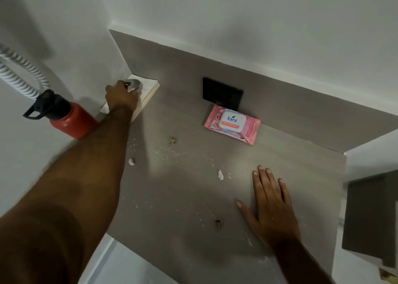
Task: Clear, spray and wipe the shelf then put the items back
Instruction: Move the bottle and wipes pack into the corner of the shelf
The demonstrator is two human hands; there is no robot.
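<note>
Head view: I see my left hand (121,98) reaching to the far left corner of the shelf (189,197), fingers curled over a rounded silver object (134,85) that sits on top of a white book (143,94). The grip looks closed around that silver piece, though blur hides the fingertips. My right hand (271,202) lies flat on the near right part of the shelf, palm down, fingers spread and straight, holding nothing.

Counting outward from there: one book, lying flat against the left wall; one red bottle (69,118) with a black lid and loop handle, just left of my left forearm; one pink pack of wet wipes (233,123) with a white flip lid, at the far side of the shelf, touching the back panel right below one black wall socket (221,93). A white ribbed hose (19,72) curves down the left wall, ending behind the bottle's lid.

The shelf itself is a grey, wood-grained board, and it is dirty: white specks are scattered across the middle, with two brown crumbs (173,141) and two small scraps of paper (220,174), one white and one pinkish, lying well apart from each other.
</note>
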